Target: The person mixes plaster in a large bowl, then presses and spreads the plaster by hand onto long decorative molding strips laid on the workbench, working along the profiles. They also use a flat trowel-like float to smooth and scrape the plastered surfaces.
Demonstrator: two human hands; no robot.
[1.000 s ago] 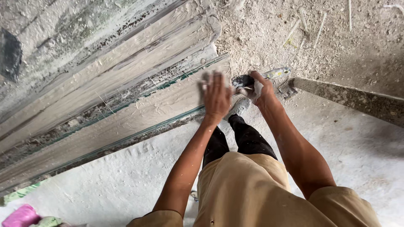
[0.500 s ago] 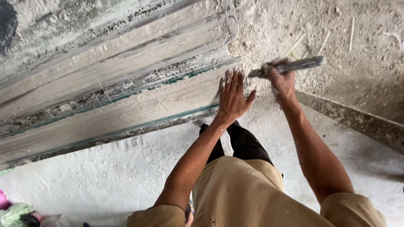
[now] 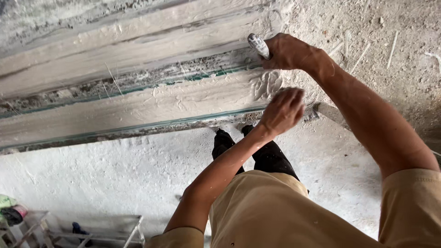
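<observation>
Right hand (image 3: 287, 51) clenched on a plaster-caked tool handle (image 3: 258, 45) at the moulding (image 3: 138, 98); left hand (image 3: 283, 110) loosely curled, empty, against wet plaster just below, where fresh profile could be smeared.

Even, diffuse daylight fills the scene, with no glare or hard highlights. Soft shadow lies in the grooves of the plaster moulding (image 3: 138, 98) and beneath the left hand (image 3: 284, 110). The right hand (image 3: 288, 51) appears slightly motion-blurred. The lower left corner is dimmer, and wide-angle distortion bends lines toward the edges.
</observation>
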